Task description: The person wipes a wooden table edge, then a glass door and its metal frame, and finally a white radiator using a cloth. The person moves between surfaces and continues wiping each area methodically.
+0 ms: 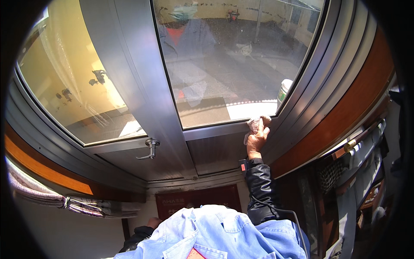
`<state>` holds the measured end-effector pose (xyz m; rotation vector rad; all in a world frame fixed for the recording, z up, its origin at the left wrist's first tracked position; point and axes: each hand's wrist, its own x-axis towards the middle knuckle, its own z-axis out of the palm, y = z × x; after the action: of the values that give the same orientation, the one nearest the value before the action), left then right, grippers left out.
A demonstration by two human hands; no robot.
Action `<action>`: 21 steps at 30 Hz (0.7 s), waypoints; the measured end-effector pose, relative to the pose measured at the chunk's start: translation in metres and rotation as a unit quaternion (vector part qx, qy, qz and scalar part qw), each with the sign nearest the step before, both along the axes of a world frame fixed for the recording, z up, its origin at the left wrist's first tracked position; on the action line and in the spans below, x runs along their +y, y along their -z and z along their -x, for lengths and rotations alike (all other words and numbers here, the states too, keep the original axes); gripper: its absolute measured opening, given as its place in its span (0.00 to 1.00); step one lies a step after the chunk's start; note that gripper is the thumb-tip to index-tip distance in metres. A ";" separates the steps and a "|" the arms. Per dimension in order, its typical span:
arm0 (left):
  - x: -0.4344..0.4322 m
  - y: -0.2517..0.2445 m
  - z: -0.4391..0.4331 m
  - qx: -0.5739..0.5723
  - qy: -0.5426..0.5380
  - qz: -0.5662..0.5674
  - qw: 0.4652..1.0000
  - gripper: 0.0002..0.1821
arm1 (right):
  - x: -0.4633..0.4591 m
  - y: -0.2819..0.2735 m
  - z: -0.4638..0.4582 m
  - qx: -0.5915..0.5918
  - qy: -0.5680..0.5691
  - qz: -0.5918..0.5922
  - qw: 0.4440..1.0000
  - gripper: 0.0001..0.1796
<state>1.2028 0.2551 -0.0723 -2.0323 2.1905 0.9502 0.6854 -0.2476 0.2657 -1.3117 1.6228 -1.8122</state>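
Observation:
My right hand [257,144] presses a crumpled pale cloth [258,123] against the lower right corner of a glass pane [239,74], where it meets the metal door frame [216,126]. The index finger lies extended along the cloth. A black sleeve covers that arm, with a small dark device and a cable at the wrist. Low down on the left, my left hand [154,222] hangs beside the light blue shirt, mostly hidden, so its fingers cannot be made out. A metal lever handle [151,149] sits on the door's left part.
A dark red mat [197,196] bearing writing lies at the threshold. Gathered curtains [48,200] hang at the left, by wooden trim [48,165]. On the right stand wooden furniture and hanging grey fabric [364,162]. Behind the glass are a white bucket [284,89] and a paved yard.

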 end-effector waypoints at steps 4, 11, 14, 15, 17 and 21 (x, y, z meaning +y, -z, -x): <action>-0.024 -0.010 0.000 0.009 -0.023 -0.028 0.999 0.16 | 0.042 -0.011 -0.032 0.208 -0.079 0.133 0.966 0.31; -0.056 -0.057 0.005 0.158 -0.208 -0.091 0.961 0.18 | 0.033 -0.051 -0.057 0.104 0.010 0.143 0.984 0.27; -0.051 -0.059 0.010 0.144 -0.199 -0.086 0.966 0.18 | 0.047 -0.039 -0.098 0.232 0.008 0.186 0.955 0.32; -0.048 -0.058 0.009 0.122 -0.174 -0.084 0.974 0.18 | 0.055 -0.034 -0.110 0.275 -0.018 0.182 0.944 0.33; -0.041 -0.059 0.006 0.106 -0.176 -0.096 0.974 0.18 | 0.069 -0.028 -0.125 0.275 -0.184 0.215 0.919 0.31; -0.033 -0.068 0.002 -0.025 0.076 -0.015 0.997 0.16 | 0.072 -0.030 -0.124 0.269 -0.142 0.240 0.922 0.28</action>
<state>1.2012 0.2222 -0.0047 -1.8256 2.2509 0.9010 0.8092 -0.1760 0.2955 -2.2981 1.1356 -1.8253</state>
